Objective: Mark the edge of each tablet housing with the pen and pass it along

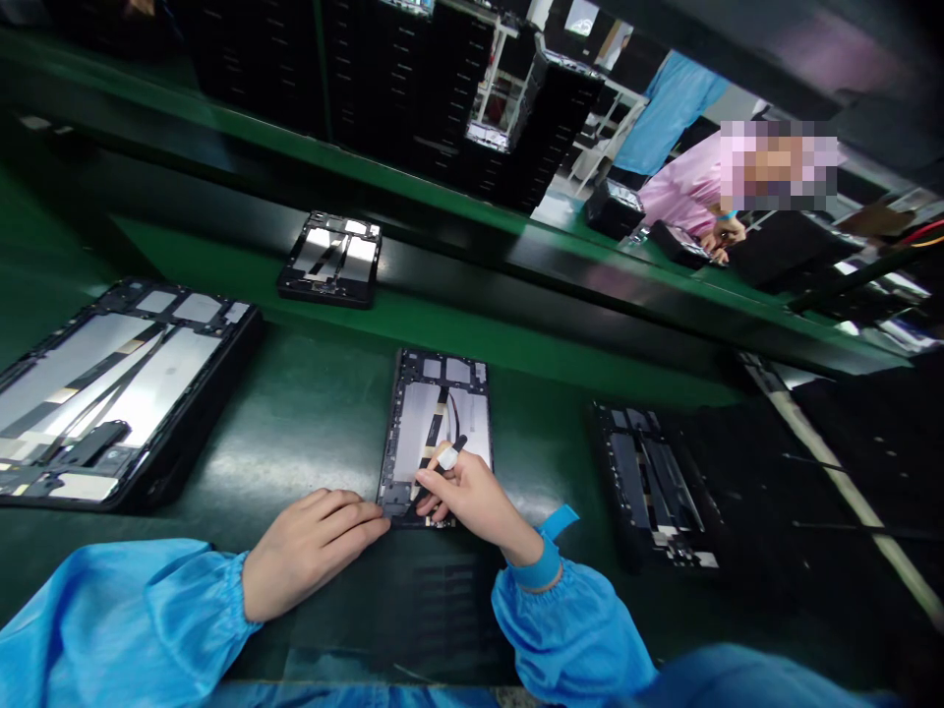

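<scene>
An opened tablet-like device (479, 403) lies on the green bench in front of me, with metal plates and dark ribbon cables showing inside. My right hand (468, 492) is over its lower half, fingers pinched round a dark, slender tool (459, 443) whose lower end points to the device's bottom left part. White tape wraps one finger. My left hand (317, 546) lies flat on the bench with fingers extended, its fingertips at the device's lower left corner.
More opened devices sit in dark trays at the left (166, 364), upper middle (331, 256) and right (649, 482). A green-edged shelf (442, 192) crosses behind, with tall black stacks (413, 88) on it. A person in pink (689, 187) works beyond.
</scene>
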Tool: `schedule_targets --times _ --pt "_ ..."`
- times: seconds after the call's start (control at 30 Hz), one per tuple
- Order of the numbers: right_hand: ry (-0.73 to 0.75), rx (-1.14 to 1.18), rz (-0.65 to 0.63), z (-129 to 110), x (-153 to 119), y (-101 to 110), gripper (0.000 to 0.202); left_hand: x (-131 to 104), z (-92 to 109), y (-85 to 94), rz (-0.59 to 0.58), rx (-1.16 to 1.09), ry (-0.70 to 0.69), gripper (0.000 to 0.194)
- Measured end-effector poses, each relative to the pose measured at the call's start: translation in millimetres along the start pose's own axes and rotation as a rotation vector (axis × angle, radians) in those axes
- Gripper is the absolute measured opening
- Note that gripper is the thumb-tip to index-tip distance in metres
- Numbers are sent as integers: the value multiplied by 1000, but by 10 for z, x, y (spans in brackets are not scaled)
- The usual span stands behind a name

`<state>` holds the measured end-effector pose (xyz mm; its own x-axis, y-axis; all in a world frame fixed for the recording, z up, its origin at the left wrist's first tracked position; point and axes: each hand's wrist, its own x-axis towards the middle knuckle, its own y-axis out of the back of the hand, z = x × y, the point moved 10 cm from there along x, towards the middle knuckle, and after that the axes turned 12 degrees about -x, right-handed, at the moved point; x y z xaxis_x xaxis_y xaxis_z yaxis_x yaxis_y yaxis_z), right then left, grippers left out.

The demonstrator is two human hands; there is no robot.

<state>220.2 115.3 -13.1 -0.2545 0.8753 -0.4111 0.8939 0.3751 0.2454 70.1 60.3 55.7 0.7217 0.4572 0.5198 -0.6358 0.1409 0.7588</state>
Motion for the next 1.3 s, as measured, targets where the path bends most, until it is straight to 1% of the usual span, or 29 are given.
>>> schedule_targets --times 0.13,0.4,0.5,0.6,0.73,0.93,1.13,1.2,1.3 --pt "-4 -18 1 14 1 6 51 -3 4 3 -1 -7 -5 30" --pt "11 17 3 13 0 2 52 -15 -16 -2 7 -11 0 29" --pt "3 6 5 19 -1 6 50 -18 -16 -11 -3 -12 1 26" --pt "3 3 -15 22 5 -3 52 -18 -12 -5 -3 -14 0 24" --pt "11 31 -34 15 9 -9 55 -13 -13 -2 -7 -14 4 27" --pt "-2 27 -64 2 -14 -19 53 -17 -17 -1 15 -31 1 29" --pt "17 111 -108 7 -62 -17 54 4 -14 21 18 -40 8 27" --pt "29 137 -117 16 -106 -16 55 39 -26 35 15 -79 39 26" --pt "57 201 -112 18 -209 8 59 109 -65 62 26 -172 123 21"
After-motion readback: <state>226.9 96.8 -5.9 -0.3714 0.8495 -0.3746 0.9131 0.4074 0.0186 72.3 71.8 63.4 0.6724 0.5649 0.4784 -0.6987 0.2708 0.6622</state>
